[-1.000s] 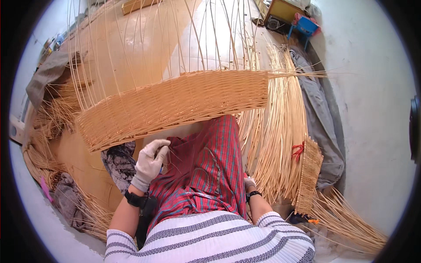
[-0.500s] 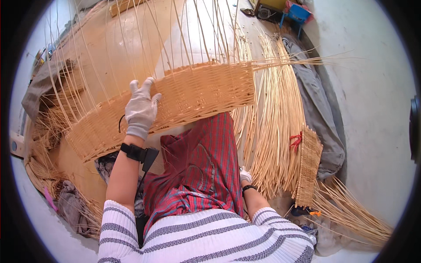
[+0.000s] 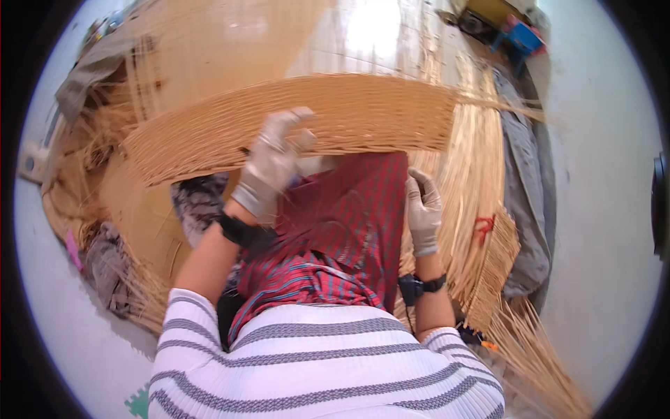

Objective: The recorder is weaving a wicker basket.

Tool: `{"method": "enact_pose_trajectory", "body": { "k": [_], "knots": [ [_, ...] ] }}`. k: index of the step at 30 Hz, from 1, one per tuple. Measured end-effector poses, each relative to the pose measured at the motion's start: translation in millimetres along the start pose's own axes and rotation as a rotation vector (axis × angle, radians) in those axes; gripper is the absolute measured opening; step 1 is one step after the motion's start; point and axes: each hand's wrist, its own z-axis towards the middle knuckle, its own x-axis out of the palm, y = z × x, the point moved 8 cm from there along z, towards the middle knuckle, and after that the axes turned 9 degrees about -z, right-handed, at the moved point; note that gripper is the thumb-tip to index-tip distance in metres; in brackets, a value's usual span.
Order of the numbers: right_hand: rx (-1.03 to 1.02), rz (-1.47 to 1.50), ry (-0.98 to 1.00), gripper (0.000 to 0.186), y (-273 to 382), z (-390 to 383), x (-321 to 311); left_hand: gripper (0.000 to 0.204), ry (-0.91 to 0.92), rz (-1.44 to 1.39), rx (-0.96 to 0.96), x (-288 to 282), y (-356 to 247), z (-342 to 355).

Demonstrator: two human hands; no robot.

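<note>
A long curved band of woven wicker (image 3: 349,112) spans the view ahead of my lap, its upright stakes smeared by motion. My left hand (image 3: 269,164), in a pale glove, is in front of the band's lower edge with fingers apart; whether it touches the weave cannot be made out. Below the band's right end, beside my right knee, is my right hand (image 3: 423,213), also gloved. Its fingers are curled inward, and anything inside them is hidden. A red plaid cloth (image 3: 342,216) covers my lap.
Long loose wicker rods (image 3: 481,153) lie on the floor at the right. A smaller woven piece (image 3: 494,272) with a red tie rests on them. Grey cloth (image 3: 525,202) runs along the wall. More rods (image 3: 105,140) are heaped at the left, and a blue stool (image 3: 522,38) stands far right.
My left hand has moved right and lower along the band, off its upper edge. My right hand has come up from beside my hip toward the band's right end. The whole view has shifted.
</note>
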Motion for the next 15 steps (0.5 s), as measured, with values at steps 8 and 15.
{"method": "enact_pose_trajectory", "body": {
  "k": [8, 15],
  "knots": [
    [0.025, 0.088, 1.289, 0.034, 128, -115, 225, 0.083, -0.024, -0.408, -0.390, -34, 18, -115],
    [-0.347, -0.072, 1.217, 0.024, 208, -65, 309, 0.073, -0.213, -0.476, -0.286, -105, 37, -148]
  ]
}}
